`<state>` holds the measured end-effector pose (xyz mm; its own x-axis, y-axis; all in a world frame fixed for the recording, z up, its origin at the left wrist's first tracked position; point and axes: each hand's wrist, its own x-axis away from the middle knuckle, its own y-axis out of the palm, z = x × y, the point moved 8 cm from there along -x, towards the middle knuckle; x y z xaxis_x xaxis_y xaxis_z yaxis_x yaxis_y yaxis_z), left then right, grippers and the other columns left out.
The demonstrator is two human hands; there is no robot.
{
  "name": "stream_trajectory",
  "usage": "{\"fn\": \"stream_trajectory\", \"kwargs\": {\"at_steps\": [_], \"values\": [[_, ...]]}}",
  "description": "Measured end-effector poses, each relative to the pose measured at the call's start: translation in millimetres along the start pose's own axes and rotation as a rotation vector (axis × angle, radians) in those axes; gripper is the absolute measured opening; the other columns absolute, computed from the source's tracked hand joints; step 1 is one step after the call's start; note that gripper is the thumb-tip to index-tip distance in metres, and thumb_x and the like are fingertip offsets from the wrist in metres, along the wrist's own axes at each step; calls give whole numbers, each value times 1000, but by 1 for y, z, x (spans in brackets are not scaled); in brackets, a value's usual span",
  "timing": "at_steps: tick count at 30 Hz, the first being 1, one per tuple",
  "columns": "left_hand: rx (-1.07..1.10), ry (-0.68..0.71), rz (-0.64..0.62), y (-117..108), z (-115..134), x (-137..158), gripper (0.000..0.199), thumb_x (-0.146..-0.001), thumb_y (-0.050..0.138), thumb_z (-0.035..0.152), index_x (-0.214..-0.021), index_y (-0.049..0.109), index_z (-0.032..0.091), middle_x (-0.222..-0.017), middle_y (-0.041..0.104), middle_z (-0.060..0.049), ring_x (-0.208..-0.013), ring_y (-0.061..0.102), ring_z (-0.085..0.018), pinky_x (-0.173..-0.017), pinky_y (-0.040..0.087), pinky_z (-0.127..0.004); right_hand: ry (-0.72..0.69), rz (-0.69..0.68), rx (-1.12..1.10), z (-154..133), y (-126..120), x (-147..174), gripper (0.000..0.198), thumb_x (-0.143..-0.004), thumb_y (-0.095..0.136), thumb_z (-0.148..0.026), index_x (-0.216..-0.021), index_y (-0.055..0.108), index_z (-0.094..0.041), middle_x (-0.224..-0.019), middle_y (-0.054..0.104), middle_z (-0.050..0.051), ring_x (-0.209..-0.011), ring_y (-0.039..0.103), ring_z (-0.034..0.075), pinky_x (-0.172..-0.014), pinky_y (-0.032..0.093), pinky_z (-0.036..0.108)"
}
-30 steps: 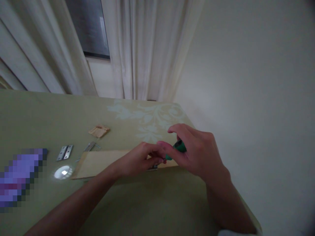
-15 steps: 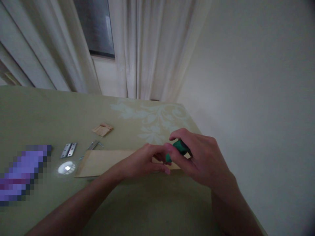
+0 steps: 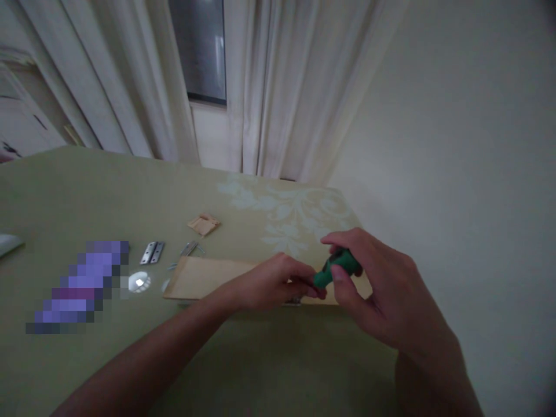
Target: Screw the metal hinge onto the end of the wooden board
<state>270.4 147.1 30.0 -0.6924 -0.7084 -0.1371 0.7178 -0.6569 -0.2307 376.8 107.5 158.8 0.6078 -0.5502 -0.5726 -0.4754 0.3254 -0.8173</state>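
Dimly lit; no readable writing or brand anywhere. Right hand [image 3: 382, 289] clenched round green screwdriver [image 3: 336, 267], handle tilted, tip aimed down at near edge of wooden board [image 3: 204, 277]. Left hand [image 3: 271, 284] resting on board, fingertips pinched beside tip; held item too small to tell. Board flat on green table [image 3: 108, 191], near right corner. Left of board: metal hinge [image 3: 152, 252], second hinge [image 3: 189, 249], shiny disc [image 3: 139, 282]. Behind: small wood piece [image 3: 202, 223]. Curtains [image 3: 278, 87] beyond.
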Motion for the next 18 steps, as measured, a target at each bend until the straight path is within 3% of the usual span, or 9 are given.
{"fn": "stream_trajectory", "kwargs": {"at_steps": [3, 5, 8, 10, 14, 16, 18], "values": [[59, -57, 95, -5, -7, -1, 16, -93, 83, 31, -90, 84, 15, -81, 79, -2, -76, 67, -16, -71, 49, -26, 11, 37, 78, 1, -4, 1, 20, -111, 63, -41, -115, 63, -22, -77, 71, -1, -61, 71, 16, -56, 48, 28], [114, -81, 94, -3, -10, -2, 20, -87, 89, 32, -95, 83, 15, -87, 82, -5, -82, 71, -19, -74, 51, -27, 25, 33, 77, 3, -5, 3, 17, -110, 64, -40, -113, 63, -23, -71, 69, -4, -56, 68, 14, -53, 45, 27], [87, -30, -5, 5, -7, -3, 11, -95, 78, 24, -102, 83, 16, -93, 83, -4, -86, 72, -18, -78, 52, -27, 30, -13, 18, 4, -4, 4, 20, -109, 58, -30, -127, 63, -22, -87, 77, 1, -67, 74, 16, -61, 53, 27], [36, -12, 1, 4, -6, -3, 12, -98, 72, 20, -97, 84, 17, -90, 82, -2, -82, 70, -16, -76, 50, -26, 26, -6, 29, 4, -4, 5, 25, -109, 59, -34, -129, 62, -21, -90, 79, 3, -70, 76, 18, -63, 55, 29], [40, -89, 89, 0, -14, -3, 14, -88, 90, 27, -92, 83, 16, -87, 84, -4, -80, 74, -19, -74, 51, -27, 38, 35, 76, 5, -6, 5, 16, -109, 64, -40, -110, 62, -24, -72, 73, -3, -55, 70, 16, -52, 46, 29], [-1, -71, 59, 3, -10, -3, 17, -89, 91, 29, -97, 82, 16, -93, 85, -4, -87, 77, -20, -78, 53, -27, 34, 7, 43, 5, -4, 5, 10, -108, 60, -33, -114, 62, -25, -77, 75, -2, -56, 70, 15, -54, 49, 28], [-124, -20, 48, 1, 0, -1, 18, -92, 90, 31, -103, 82, 18, -103, 85, -5, -97, 77, -22, -84, 53, -29, 20, -16, 17, 4, -3, 5, 18, -105, 57, -28, -123, 62, -24, -86, 78, 1, -61, 72, 16, -58, 54, 28]]}}
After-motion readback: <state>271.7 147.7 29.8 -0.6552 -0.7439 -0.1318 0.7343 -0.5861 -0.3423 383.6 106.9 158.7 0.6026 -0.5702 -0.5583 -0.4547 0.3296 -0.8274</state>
